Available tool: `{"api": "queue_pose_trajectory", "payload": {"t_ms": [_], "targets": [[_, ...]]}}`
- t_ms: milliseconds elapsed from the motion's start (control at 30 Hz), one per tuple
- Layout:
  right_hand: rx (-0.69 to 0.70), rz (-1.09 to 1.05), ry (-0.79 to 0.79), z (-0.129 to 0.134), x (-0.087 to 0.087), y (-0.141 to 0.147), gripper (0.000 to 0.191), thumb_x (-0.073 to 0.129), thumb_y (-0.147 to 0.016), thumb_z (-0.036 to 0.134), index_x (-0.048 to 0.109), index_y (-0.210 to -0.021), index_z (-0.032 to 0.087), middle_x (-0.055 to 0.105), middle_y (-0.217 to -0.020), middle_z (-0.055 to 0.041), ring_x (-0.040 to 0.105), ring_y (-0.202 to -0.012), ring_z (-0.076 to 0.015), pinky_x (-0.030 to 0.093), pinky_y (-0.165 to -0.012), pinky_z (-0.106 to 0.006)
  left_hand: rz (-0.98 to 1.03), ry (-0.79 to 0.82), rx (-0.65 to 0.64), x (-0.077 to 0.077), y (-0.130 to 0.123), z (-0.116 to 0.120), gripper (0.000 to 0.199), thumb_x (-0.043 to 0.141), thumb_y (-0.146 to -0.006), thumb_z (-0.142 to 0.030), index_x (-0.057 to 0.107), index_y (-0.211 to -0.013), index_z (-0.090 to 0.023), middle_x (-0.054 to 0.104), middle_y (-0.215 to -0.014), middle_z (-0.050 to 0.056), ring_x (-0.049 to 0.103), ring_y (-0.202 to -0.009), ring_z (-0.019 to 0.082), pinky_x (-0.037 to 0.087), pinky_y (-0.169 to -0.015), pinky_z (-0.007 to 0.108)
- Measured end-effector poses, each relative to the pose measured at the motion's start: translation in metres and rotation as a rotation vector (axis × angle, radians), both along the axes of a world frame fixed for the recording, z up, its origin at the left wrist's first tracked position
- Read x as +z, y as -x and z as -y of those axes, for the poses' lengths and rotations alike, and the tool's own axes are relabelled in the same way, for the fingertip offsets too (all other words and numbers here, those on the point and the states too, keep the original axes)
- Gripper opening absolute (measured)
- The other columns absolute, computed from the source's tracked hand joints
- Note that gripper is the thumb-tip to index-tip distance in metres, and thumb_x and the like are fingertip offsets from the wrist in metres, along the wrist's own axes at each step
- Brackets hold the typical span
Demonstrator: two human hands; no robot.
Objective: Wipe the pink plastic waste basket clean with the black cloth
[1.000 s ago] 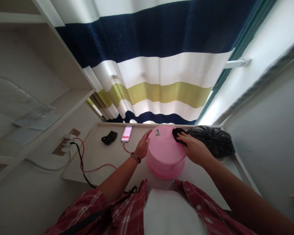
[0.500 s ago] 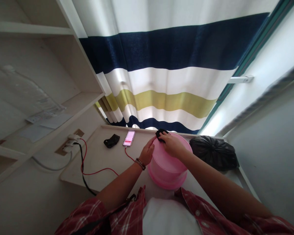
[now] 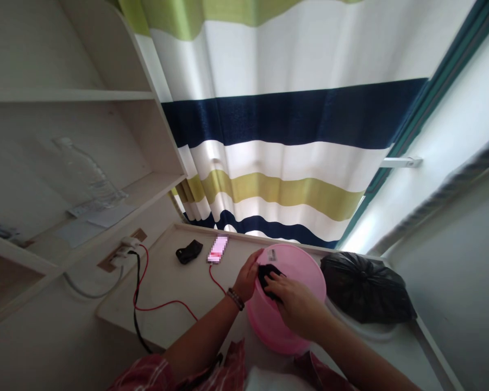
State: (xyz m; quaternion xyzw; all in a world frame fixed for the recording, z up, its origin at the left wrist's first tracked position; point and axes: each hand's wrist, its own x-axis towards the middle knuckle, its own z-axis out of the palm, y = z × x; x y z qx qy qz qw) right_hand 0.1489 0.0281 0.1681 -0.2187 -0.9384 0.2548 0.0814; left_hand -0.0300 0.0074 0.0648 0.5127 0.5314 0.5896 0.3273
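Observation:
A pink plastic tub (image 3: 305, 266) stands on the white desk, its round face turned up toward me and a small label near the far edge. Fingers of my left hand (image 3: 246, 278) are closed around the tub's left side. Under my right hand (image 3: 291, 298), a bunched black cloth (image 3: 268, 276) presses against the tub's face near its left edge. The right fingers are bent over this cloth and partly cover it.
On the desk (image 3: 163, 288) lie a small black fabric item (image 3: 189, 251) and a phone (image 3: 218, 250) with a red cable. A knotted black plastic bag (image 3: 367, 288) sits right of the tub. Left are shelves with a clear bottle (image 3: 89, 171) and a wall socket (image 3: 122, 252).
My right hand and the black cloth have moved from the tub's far edge toward me. My left hand still grips the side. The head view has tilted up.

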Motion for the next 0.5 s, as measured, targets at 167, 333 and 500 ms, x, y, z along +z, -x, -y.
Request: {"api": "queue_pose_trajectory", "payload": {"t_ms": [167,333,500], "targets": [[0.024,0.038,0.155,0.004,0.015,-0.046,0.043,0.043,-0.077,0.01,0.068,-0.108,0.026,0.057,-0.126,-0.0002,0.048,-0.122,-0.0207,0.04,-0.103,-0.036,-0.03,0.029,-0.021,0.01,0.0,0.004,0.043,0.033,-0.092,-0.034,0.043,-0.131,-0.021,0.048,-0.134,0.006,0.043,-0.125,0.02,0.029,-0.111,0.041],[-0.192,0.024,0.09,-0.027,-0.03,-0.091,0.035,0.048,-0.078,0.019,0.07,-0.104,0.024,0.057,-0.124,-0.004,0.049,-0.12,-0.0258,0.04,-0.102,-0.041,-0.02,0.054,-0.028,0.014,-0.001,0.005,0.044,0.03,-0.093,-0.035,0.042,-0.132,-0.022,0.048,-0.133,0.006,0.046,-0.121,0.019,0.035,-0.107,0.039],[-0.267,0.04,-0.025,-0.048,-0.061,-0.099,0.04,0.046,-0.082,0.025,0.062,-0.119,0.022,0.048,-0.134,-0.0054,0.043,-0.125,-0.026,0.034,-0.106,-0.045,0.004,0.074,-0.039,0.014,-0.001,0.006,0.045,0.029,-0.092,-0.037,0.041,-0.133,-0.021,0.049,-0.131,0.007,0.047,-0.118,0.019,0.037,-0.104,0.039]]}}
